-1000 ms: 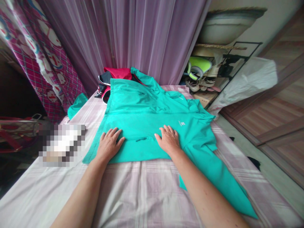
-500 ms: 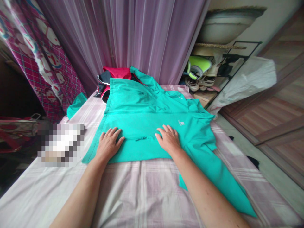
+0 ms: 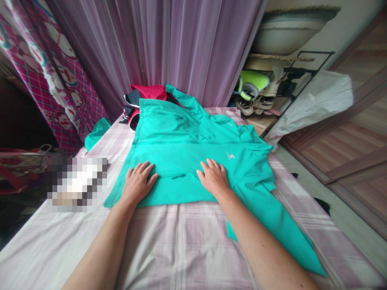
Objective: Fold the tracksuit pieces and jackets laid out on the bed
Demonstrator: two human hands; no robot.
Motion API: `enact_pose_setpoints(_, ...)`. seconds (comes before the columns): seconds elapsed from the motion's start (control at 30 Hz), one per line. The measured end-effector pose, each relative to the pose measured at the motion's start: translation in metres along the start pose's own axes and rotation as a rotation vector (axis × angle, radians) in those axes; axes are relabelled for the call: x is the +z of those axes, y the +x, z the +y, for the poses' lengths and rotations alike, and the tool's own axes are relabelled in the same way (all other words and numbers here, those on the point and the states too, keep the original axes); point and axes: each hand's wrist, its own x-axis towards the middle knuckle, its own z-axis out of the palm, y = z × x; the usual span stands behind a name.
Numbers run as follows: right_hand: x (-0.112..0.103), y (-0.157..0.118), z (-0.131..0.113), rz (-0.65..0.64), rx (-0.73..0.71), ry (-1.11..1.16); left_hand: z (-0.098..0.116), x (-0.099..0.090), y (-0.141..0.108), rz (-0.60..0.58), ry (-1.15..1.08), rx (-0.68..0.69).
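Observation:
A teal jacket (image 3: 181, 153) lies spread out sideways, its hem to the left and its collar to the right. My left hand (image 3: 139, 180) rests flat on it near the hem, fingers spread. On the chest side, below a small white logo (image 3: 231, 156), my right hand (image 3: 214, 177) lies flat with its fingers apart. Between the two hands runs a pocket zip with a dark pull (image 3: 179, 176). One sleeve (image 3: 287, 229) stretches toward the lower right, partly behind my right forearm.
The jacket lies on a plaid cloth (image 3: 178, 241). Red and dark clothing (image 3: 148, 92) is bunched behind it. A teal cloth (image 3: 97, 133) and a blurred-out object (image 3: 80, 181) are at the left. Purple curtains (image 3: 181, 48) hang behind; a shoe rack (image 3: 298, 86) stands back right.

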Motion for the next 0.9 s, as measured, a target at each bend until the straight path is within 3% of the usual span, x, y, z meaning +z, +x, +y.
enact_pose_setpoints(0.9, -0.003, -0.001, -0.0007, 0.013, -0.027, 0.021, -0.0008, 0.0006, -0.0003, 0.004, -0.013, 0.004)
